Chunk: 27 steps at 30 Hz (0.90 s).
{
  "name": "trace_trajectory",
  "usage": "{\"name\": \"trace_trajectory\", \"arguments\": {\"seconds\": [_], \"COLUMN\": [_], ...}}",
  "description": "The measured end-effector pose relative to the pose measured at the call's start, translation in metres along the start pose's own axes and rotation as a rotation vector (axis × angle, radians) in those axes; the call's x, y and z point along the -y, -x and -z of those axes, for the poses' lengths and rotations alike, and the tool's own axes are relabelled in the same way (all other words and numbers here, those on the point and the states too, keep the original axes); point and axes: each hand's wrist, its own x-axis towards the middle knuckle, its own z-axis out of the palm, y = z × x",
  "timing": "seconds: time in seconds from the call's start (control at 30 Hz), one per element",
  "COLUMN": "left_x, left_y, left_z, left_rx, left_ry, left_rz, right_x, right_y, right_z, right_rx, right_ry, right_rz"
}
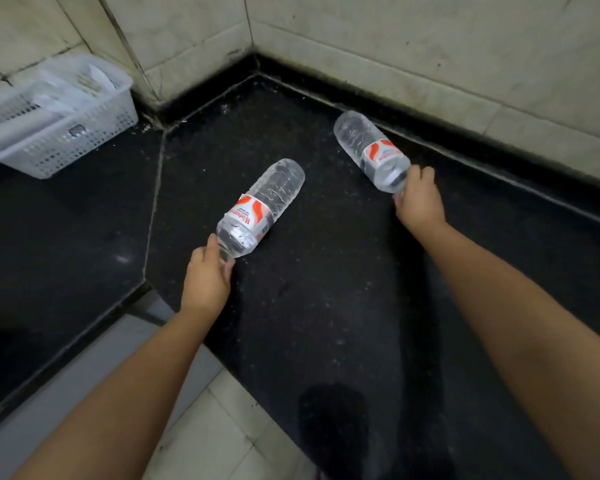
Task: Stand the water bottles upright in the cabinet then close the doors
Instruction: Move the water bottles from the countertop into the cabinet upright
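The task looks barely begun: both water bottles lie on their sides on the black granite counter (326, 271), neither stands upright, and no cabinet or doors appear in view, so carrying, standing and closing are all left. The left hand (207, 277) curls round the neck end of the left water bottle (260, 209), which sits near the middle of the view with its base pointing toward one o'clock. The right hand (418, 199) grips the neck end of the right water bottle (371, 150), out toward two o'clock, its base pointing toward eleven o'clock and lying close to the raised black ledge under the tiled wall (430, 46). The caps are hidden inside the fingers. Both bottles are clear ribbed plastic with white labels carrying orange swooshes and red lettering; whether they hold water I cannot tell, though they look fairly transparent. The two bottles are well apart. A white perforated plastic basket (84, 133) holding papers sits at ten o'clock.
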Motion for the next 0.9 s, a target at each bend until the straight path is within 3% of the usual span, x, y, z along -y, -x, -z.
{"name": "trace_trajectory", "arguments": {"seconds": [0.23,0.53,0.63,0.73,0.9], "left_x": [-0.019,0.006,0.01,0.007,-0.001], "left_y": [0.074,0.261,0.324,0.369,0.429], "left_z": [0.024,0.081,0.095,0.103,0.081], "left_rx": [-0.083,-0.109,-0.009,0.074,0.307], "left_ry": [0.166,0.04,-0.014,-0.014,-0.051], "left_rz": [-0.039,-0.542,-0.654,-0.62,-0.551], "right_x": [0.012,0.018,0.01,-0.002,-0.023], "right_y": [0.138,0.378,0.457,0.521,0.581], "right_z": [0.016,0.11,0.143,0.171,0.193], "right_rx": [-0.139,-0.243,-0.208,-0.19,0.084], "right_ry": [-0.157,-0.08,-0.059,-0.044,0.016], "right_rz": [0.003,0.175,0.144,0.101,-0.078]}}
